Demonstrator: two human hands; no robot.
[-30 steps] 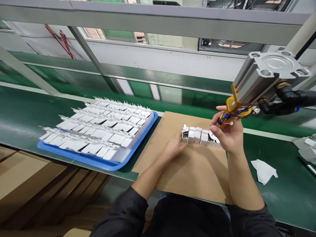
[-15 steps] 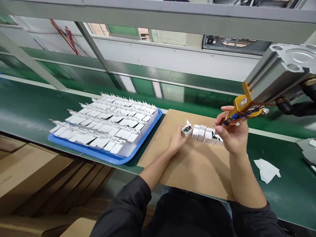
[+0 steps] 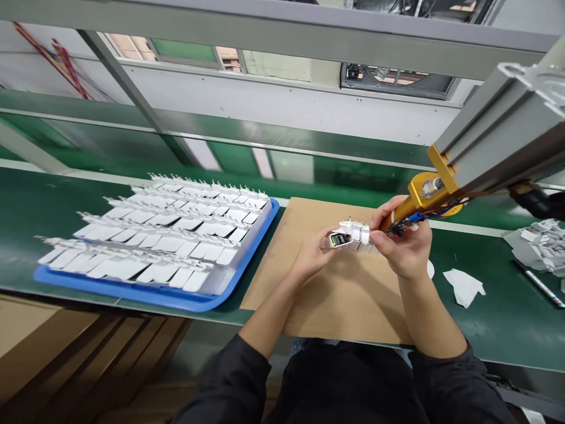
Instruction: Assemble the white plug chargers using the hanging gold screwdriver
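Note:
My left hand [image 3: 312, 254] is closed around a white plug charger case [image 3: 341, 240], its open end tilted toward me with a circuit board showing inside. Just to the right, my right hand [image 3: 409, 250] wraps its fingers around the lower end of a gold-coloured tool [image 3: 419, 197] with blue and dark wires. That tool hangs from a grey metal cylinder [image 3: 481, 132]. Its tip is mostly hidden by my fingers. Several more white chargers [image 3: 357, 229] stand in a row behind and between my hands, partly covered by the right one.
On the left, a blue tray [image 3: 236, 288] carries rows of white chargers with pins up. Brown cardboard [image 3: 269, 268] lies under my hands on the green bench [image 3: 494, 318]. Rightward are a white scrap [image 3: 464, 287], a pen [image 3: 536, 282] and piled white parts [image 3: 545, 241].
The charger in my left hand has tipped so its opening faces me more. My right hand has come closer to it with the tool. The camera view has turned slightly right.

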